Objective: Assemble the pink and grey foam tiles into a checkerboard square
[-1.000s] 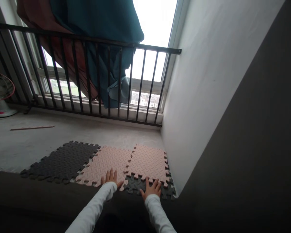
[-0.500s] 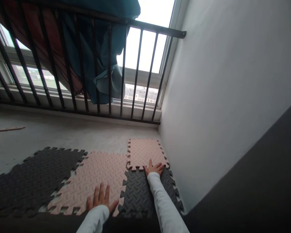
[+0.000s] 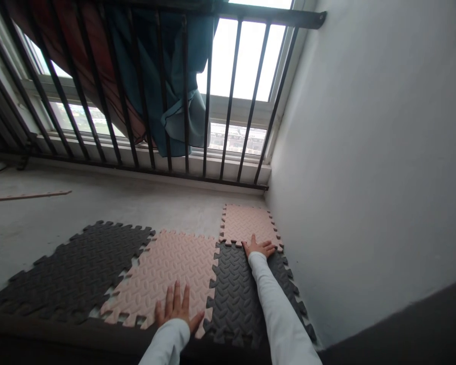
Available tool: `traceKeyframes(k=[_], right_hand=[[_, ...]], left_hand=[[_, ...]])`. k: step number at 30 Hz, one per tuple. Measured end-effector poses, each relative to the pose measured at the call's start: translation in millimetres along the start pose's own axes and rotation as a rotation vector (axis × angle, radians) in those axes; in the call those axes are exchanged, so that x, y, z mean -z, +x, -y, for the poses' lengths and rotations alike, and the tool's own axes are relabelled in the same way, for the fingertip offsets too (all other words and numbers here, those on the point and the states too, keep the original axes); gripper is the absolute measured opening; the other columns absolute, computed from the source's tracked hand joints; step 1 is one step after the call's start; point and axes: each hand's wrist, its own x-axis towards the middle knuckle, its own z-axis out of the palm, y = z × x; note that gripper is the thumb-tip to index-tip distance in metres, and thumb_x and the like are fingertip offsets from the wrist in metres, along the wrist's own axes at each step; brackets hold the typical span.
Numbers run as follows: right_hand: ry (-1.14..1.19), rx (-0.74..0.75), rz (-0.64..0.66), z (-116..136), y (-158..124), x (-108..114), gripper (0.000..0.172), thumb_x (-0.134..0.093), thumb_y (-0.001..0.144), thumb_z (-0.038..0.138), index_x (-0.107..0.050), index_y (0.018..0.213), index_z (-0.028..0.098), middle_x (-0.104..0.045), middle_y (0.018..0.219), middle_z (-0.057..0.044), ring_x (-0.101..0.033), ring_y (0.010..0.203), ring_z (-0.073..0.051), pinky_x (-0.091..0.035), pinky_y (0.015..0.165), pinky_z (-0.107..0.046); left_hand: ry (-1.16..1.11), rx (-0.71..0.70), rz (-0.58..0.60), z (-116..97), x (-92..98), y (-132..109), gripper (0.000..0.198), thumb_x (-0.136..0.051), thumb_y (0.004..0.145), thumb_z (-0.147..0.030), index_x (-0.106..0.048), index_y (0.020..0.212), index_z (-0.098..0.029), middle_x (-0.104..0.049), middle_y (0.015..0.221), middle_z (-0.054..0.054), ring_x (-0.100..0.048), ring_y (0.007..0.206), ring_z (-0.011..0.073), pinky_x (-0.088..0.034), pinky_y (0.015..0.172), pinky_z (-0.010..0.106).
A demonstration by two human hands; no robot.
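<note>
My left hand [image 3: 178, 305] lies flat with fingers spread near the front edge of a pink foam mat tile [image 3: 171, 258]. Reaching further out, my right hand [image 3: 259, 246] rests with fingers spread where a small-looking far pink foam tile [image 3: 249, 221] meets a black foam tile [image 3: 233, 289]. The black tile runs along the wall, partly covered by my right forearm. Another black foam tile [image 3: 76, 268] lies left of the near pink one, with a narrow gap of floor showing between their toothed edges.
A white wall [image 3: 357, 152] rises close on the right. Black railing bars [image 3: 209, 101] stand at the back before windows, with blue and dark red cloth [image 3: 178, 96] hanging behind them. A thin pinkish strip [image 3: 28, 196] lies on the grey floor [image 3: 110, 200] at left.
The view has shifted, so the tiles and railing sit further right and slightly higher. Both hands stay in about the same places on the tiles.
</note>
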Motion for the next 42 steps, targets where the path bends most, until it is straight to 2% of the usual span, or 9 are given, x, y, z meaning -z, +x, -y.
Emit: traceKeyframes(k=[4,12,18,23,30,32,37,39,42], right_hand=[[0.0,-0.012,-0.015,3,6,-2,0.078,-0.02,0.066,0.071,-0.018,0.13,0.025,-0.019,0.131,-0.028,-0.02,0.117,-0.042,0.004,0.083,-0.064],[0.054,-0.054,0.022,11,15,-1,0.078,-0.019,0.066,0.071,-0.018,0.13,0.026,-0.013,0.133,-0.026,-0.015,0.118,-0.044,0.014,0.081,-0.062],[0.082,-0.039,0.045,16,15,-6,0.077,-0.015,0.069,0.068,-0.014,0.131,0.023,-0.01,0.134,-0.027,-0.014,0.118,-0.044,0.014,0.08,-0.063],[0.057,-0.034,0.021,17,15,-12,0.076,-0.011,0.069,0.068,-0.011,0.131,0.025,-0.008,0.135,-0.025,-0.012,0.119,-0.043,0.016,0.081,-0.062],[0.023,0.01,0.121,9,16,-3,0.079,-0.018,0.066,0.071,-0.012,0.131,0.027,-0.008,0.136,-0.022,-0.009,0.12,-0.043,0.008,0.082,-0.065],[0.019,0.091,0.093,9,10,-1,0.074,-0.019,0.069,0.068,-0.016,0.13,0.026,-0.012,0.137,-0.019,-0.009,0.122,-0.039,0.003,0.086,-0.063],[0.015,0.517,0.023,21,-13,0,0.056,-0.025,0.08,0.047,-0.025,0.128,0.021,-0.023,0.136,-0.011,-0.017,0.124,-0.023,-0.012,0.097,-0.044],[0.011,0.579,0.009,28,-19,-1,0.053,-0.028,0.079,0.045,-0.03,0.126,0.02,-0.027,0.134,-0.012,-0.021,0.123,-0.023,-0.016,0.097,-0.04],[-0.005,0.585,-0.056,37,-25,-5,0.05,-0.033,0.078,0.039,-0.038,0.122,0.014,-0.031,0.131,-0.017,-0.025,0.121,-0.025,-0.016,0.096,-0.037]], left_hand=[[0.01,0.001,-0.005,-1,3.1,-1,0.072,-0.043,0.062,-0.059,-0.032,0.125,-0.027,-0.017,0.138,0.004,-0.009,0.126,0.0266,0.0,0.098,0.052],[-0.012,-0.012,-0.056,-1,3.1,-4,0.068,-0.042,0.065,-0.055,-0.032,0.125,-0.025,-0.02,0.138,0.007,-0.01,0.126,0.0267,0.001,0.098,0.051],[-0.016,0.024,0.02,0,-3.4,3,0.073,-0.046,0.061,-0.058,-0.032,0.125,-0.026,-0.018,0.139,0.006,-0.006,0.126,0.0292,0.003,0.097,0.053],[-0.012,-0.006,-0.021,0,1.3,-1,0.07,-0.042,0.064,-0.057,-0.03,0.126,-0.027,-0.017,0.139,0.006,-0.007,0.126,0.0279,0.003,0.097,0.052],[-0.003,0.02,0.006,-3,13.7,-4,0.068,-0.043,0.064,-0.055,-0.031,0.125,-0.027,-0.019,0.139,0.006,-0.009,0.126,0.0267,0.002,0.097,0.051],[-0.01,0.013,-0.006,-4,16.4,-5,0.067,-0.042,0.065,-0.054,-0.031,0.125,-0.027,-0.019,0.138,0.006,-0.01,0.126,0.0265,0.002,0.098,0.051],[-0.013,0.007,-0.019,-5,18.8,-7,0.066,-0.042,0.065,-0.052,-0.032,0.125,-0.025,-0.02,0.138,0.007,-0.012,0.126,0.0269,0.0,0.097,0.051],[-0.014,0.007,-0.018,-5,17.6,-7,0.066,-0.042,0.065,-0.051,-0.032,0.125,-0.025,-0.02,0.138,0.007,-0.012,0.126,0.0269,0.0,0.097,0.051],[-0.018,0.002,-0.013,-4,15.9,-6,0.066,-0.042,0.066,-0.052,-0.031,0.125,-0.026,-0.019,0.138,0.007,-0.011,0.126,0.027,0.0,0.097,0.052]])
